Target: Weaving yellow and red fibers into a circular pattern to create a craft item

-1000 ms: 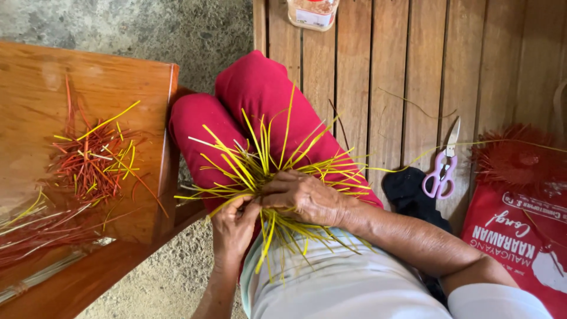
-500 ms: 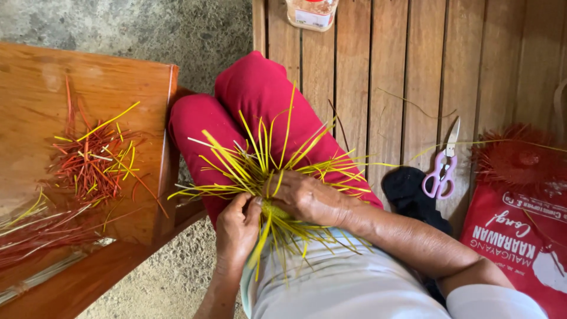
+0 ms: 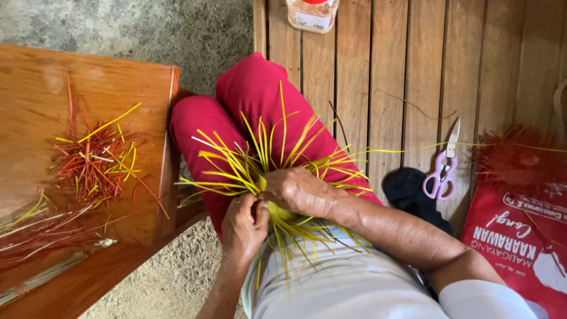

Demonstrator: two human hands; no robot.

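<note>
While the person sits with red-trousered legs (image 3: 248,106) stretched out, a fan of yellow strips (image 3: 266,171) lies in the lap; the right hand (image 3: 301,192) is closed over its centre, pressing it down; the left hand (image 3: 243,227) pinches strips at the near edge, fingers shut on them, touching the right; red and yellow offcuts (image 3: 91,162) lie on a wooden bench (image 3: 35,106) to the left; purple scissors (image 3: 442,171) rest on the plank floor (image 3: 384,71) to the right, beside a red bag (image 3: 520,242).

Bare plank floor (image 3: 378,65) far of knees: open passage. Right blocked by scissors (image 3: 443,168), black cloth (image 3: 407,189), red bag (image 3: 520,236). Left: counter (image 3: 88,77) edge close, littered with strip scraps (image 3: 94,162).
</note>
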